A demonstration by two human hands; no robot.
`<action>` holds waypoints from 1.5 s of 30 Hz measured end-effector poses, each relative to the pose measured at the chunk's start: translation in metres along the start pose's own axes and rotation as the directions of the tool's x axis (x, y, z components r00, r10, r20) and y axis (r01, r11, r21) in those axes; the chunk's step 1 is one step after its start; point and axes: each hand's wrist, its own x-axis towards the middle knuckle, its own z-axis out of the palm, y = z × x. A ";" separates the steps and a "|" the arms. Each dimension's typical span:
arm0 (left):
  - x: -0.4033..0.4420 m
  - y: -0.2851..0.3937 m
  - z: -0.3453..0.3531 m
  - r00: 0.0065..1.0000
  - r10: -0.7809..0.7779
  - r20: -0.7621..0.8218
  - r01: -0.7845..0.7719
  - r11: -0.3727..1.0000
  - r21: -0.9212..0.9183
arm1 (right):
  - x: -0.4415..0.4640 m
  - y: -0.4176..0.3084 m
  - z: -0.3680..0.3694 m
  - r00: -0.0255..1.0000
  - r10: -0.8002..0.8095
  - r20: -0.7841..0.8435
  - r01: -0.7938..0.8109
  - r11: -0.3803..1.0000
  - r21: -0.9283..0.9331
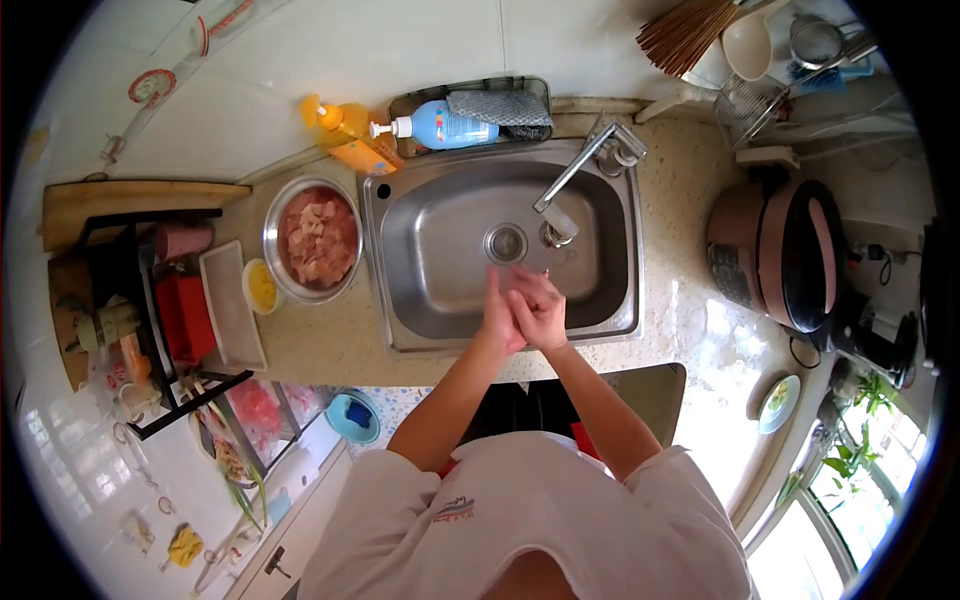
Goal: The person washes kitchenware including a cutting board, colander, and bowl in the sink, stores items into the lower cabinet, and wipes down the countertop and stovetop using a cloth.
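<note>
"State of grip?"
"Left hand [500, 318], right hand [543, 314]: pressed together; whether either is clenched, I cannot tell."
"Sink [440, 240]?"
"Steel; set in bench [680, 200]; below both hands; faucet [614, 152] at its right rear corner."

arms [612, 415] extended; left hand [500, 318] touching right hand [541, 314]; fingers [538, 287] blurred, possibly overlapping.

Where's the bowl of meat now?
In the head view, the meat bowl sits on the counter, left of the sink, beside the small white bowl.
</note>
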 end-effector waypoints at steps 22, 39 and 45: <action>-0.014 0.016 -0.022 0.903 -0.003 -0.429 0.084 0.982 0.169 | 0.008 0.055 0.018 0.752 0.656 0.068 -0.648 0.717 0.256; 0.013 0.026 0.005 0.779 0.590 -0.211 0.027 0.304 0.952 | -0.037 0.041 0.002 0.964 0.243 0.106 -0.251 0.965 0.080; 0.046 0.041 -0.029 0.699 0.712 0.057 0.119 -0.196 0.973 | -0.053 0.033 -0.014 0.940 0.324 0.108 -0.322 0.946 -0.036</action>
